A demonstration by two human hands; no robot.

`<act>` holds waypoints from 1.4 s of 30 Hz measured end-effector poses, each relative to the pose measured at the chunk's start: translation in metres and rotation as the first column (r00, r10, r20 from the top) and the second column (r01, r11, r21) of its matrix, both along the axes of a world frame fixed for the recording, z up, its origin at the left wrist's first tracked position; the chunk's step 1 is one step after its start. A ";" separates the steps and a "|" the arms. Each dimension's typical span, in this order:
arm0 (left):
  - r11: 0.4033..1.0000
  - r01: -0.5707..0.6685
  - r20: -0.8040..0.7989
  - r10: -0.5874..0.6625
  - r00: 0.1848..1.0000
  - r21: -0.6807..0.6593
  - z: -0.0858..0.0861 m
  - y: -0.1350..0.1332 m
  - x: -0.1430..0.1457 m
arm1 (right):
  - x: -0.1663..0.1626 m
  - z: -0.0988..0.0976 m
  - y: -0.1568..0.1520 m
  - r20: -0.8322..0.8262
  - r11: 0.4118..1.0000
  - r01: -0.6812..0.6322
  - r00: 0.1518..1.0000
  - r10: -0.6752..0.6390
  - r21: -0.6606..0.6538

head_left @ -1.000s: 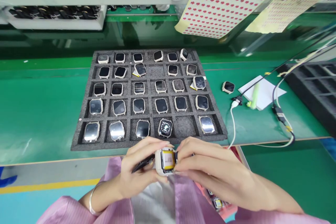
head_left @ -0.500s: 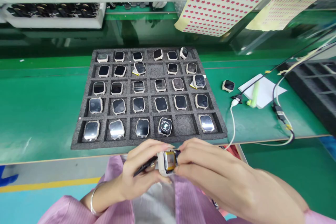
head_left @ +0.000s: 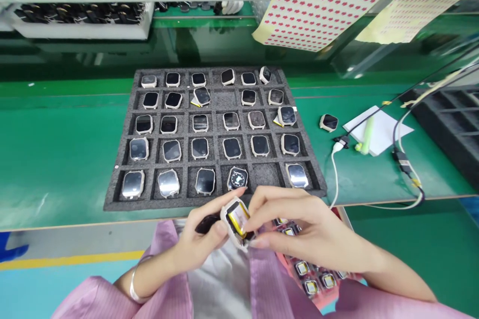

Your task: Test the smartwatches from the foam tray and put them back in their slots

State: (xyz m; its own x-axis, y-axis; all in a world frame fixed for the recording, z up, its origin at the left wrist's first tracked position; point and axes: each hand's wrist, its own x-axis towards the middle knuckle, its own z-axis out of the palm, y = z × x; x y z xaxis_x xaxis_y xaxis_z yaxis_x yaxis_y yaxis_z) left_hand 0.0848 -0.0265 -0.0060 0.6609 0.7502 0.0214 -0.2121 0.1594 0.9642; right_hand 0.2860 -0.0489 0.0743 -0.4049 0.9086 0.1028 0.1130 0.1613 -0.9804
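Observation:
My left hand [head_left: 196, 244] holds a pale smartwatch case [head_left: 225, 214] between thumb and fingers, just in front of the bench edge. The case is tilted with its inside showing, and a silver battery [head_left: 238, 216] with yellow edges sits in it. A dark object [head_left: 207, 224] is tucked in the left palm; its kind is hidden. My right hand [head_left: 310, 229] has a fingertip on the battery and its thumb at the case's lower edge. Behind both hands, a black foam tray [head_left: 266, 175] carries rows of smartwatches, one with a lit dial [head_left: 237, 178].
On the green bench [head_left: 67, 159] right of the tray lie a single watch [head_left: 329, 122], white paper [head_left: 392, 132], a green pen [head_left: 368, 132] and cables [head_left: 335, 174]. Another foam tray [head_left: 441, 129] stands far right. Below the edge, a red tray [head_left: 324, 301] holds watch parts.
The watch case has turned, so its battery side now faces up more. My right hand has lifted and its fingers have spread, uncovering the red tray below.

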 end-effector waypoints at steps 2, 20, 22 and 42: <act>0.983 0.093 0.049 -0.086 0.995 -0.157 -0.003 -0.004 0.002 | -0.001 0.000 0.000 -0.003 1.000 0.020 1.000 -0.020 0.015; 0.909 0.170 0.043 -0.166 0.985 -0.380 0.006 -0.007 0.004 | -0.007 -0.016 -0.014 0.238 0.897 0.036 0.959 -0.156 0.440; 0.925 0.132 -0.021 -0.149 0.989 -0.356 0.011 -0.005 0.005 | -0.010 -0.018 -0.016 0.237 0.883 0.075 0.950 -0.205 0.463; 0.919 0.075 0.020 -0.073 0.997 -0.387 0.020 -0.004 0.008 | -0.019 -0.026 -0.027 0.337 0.799 0.109 0.866 -0.368 0.592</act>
State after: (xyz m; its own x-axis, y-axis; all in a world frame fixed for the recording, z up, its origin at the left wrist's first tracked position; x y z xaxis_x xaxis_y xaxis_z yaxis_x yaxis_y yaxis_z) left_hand 0.0931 -0.0308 0.0144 0.7153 0.6496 -0.2574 -0.1898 0.5352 0.8231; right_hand 0.2667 -0.0762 0.0486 -0.3022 0.8256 0.4765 0.5931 0.5542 -0.5840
